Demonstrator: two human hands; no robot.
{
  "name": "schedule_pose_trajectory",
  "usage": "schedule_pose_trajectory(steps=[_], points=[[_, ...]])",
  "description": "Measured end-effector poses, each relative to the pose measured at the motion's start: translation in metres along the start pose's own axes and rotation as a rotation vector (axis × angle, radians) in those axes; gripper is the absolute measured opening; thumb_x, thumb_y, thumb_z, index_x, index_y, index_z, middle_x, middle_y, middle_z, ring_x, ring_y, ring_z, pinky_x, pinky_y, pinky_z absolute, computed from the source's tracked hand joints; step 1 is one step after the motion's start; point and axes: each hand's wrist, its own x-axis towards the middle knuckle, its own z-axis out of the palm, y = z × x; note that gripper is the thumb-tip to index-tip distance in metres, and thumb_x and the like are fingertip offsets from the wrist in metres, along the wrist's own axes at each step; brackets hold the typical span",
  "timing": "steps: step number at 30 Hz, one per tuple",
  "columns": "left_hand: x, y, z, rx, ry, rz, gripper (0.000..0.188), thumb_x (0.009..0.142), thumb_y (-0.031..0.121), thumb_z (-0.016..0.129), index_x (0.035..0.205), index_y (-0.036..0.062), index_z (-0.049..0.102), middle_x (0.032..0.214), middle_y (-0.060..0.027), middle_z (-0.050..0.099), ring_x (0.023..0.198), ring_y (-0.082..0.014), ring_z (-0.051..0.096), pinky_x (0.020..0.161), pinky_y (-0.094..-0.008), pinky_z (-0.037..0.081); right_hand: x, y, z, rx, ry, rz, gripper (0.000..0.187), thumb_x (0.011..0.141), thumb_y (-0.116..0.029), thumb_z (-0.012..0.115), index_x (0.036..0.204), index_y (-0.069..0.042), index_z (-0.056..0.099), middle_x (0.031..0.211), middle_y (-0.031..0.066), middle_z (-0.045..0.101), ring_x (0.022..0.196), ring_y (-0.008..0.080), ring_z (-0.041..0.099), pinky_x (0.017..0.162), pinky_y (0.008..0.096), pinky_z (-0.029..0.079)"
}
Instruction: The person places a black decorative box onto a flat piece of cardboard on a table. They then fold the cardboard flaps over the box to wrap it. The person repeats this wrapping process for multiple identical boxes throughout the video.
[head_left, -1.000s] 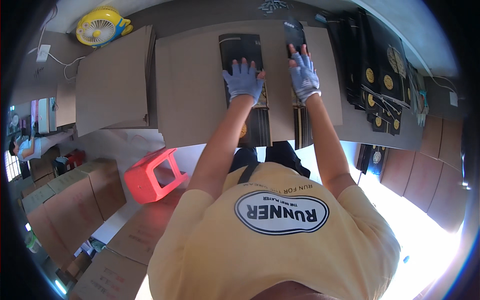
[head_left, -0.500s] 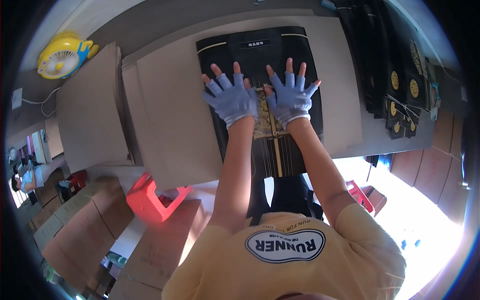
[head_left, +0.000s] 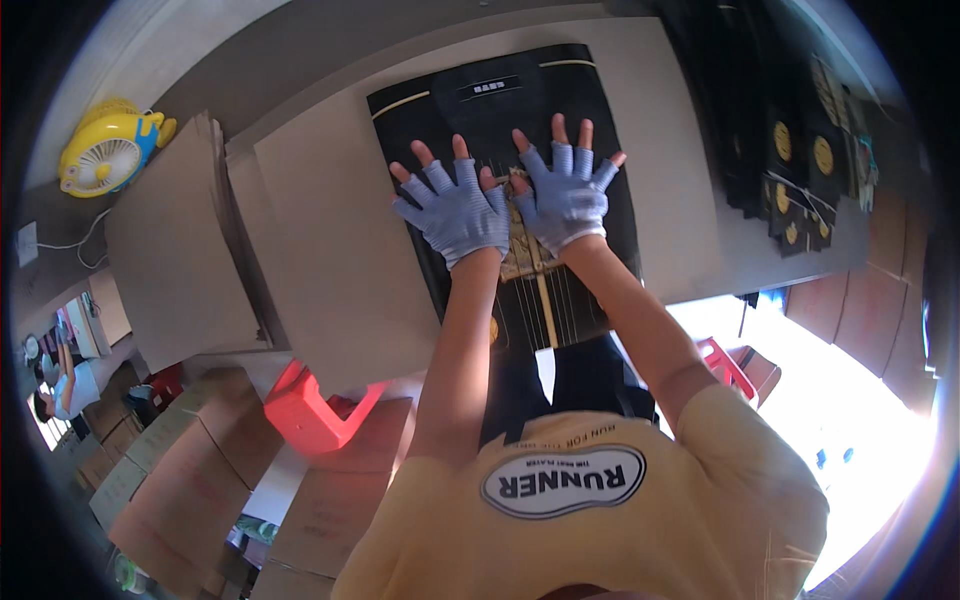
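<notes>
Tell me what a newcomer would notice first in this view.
Both hands, the left hand and right hand, in blue fingerless gloves, press flat with fingers spread on a black flattened carton with gold lines, lying on the brown cardboard-covered table. A yellow fan sits far left, a red stool below the table.

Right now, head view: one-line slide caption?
Left hand and right hand, in fingerless gloves, press flat on a black printed sheet atop cardboard.

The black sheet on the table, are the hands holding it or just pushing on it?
Nothing is gripped. The left hand and right hand lie flat, fingers spread, pressing on the middle of the black sheet.
</notes>
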Motion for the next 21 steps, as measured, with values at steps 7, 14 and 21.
schedule_pose_trajectory(steps=[7, 14, 21], points=[[-0.087, 0.015, 0.0, -0.244, -0.053, 0.247, 0.054, 0.092, 0.034, 0.042, 0.14, 0.0077, 0.043, 0.153, -0.0132, 0.03, 0.142, -0.0329, 0.027, 0.112, -0.0587, 0.017, 0.0, 0.015, -0.009, 0.035, -0.023, -0.1, 0.055, 0.091, -0.05, 0.048, 0.143, -0.034, 0.039, 0.149, 0.0138, 0.033, 0.14, 0.0361, 0.024, 0.105, 0.0728, 0.012], [-0.091, 0.007, 0.0, -0.197, -0.044, 0.278, 0.053, 0.093, 0.036, 0.043, 0.141, 0.0136, 0.043, 0.153, -0.0113, 0.032, 0.14, -0.0353, 0.028, 0.111, -0.0592, 0.018, 0.123, 0.062, -0.005, 0.033, 0.193, -0.156, 0.043, 0.088, -0.039, 0.057, 0.129, -0.026, 0.054, 0.127, 0.0084, 0.049, 0.119, 0.0361, 0.045, 0.104, 0.052, 0.035], [-0.093, 0.011, 0.001, -0.178, -0.116, 0.238, 0.054, 0.092, 0.038, 0.047, 0.143, 0.0207, 0.042, 0.154, -0.0083, 0.03, 0.142, -0.0336, 0.026, 0.113, -0.0569, 0.016, 0.16, 0.072, -0.005, 0.267, 0.523, -0.253, 0.033, 0.087, -0.03, 0.056, 0.114, -0.011, 0.06, 0.11, 0.0141, 0.057, 0.105, 0.0347, 0.053, 0.09, 0.0447, 0.045]])
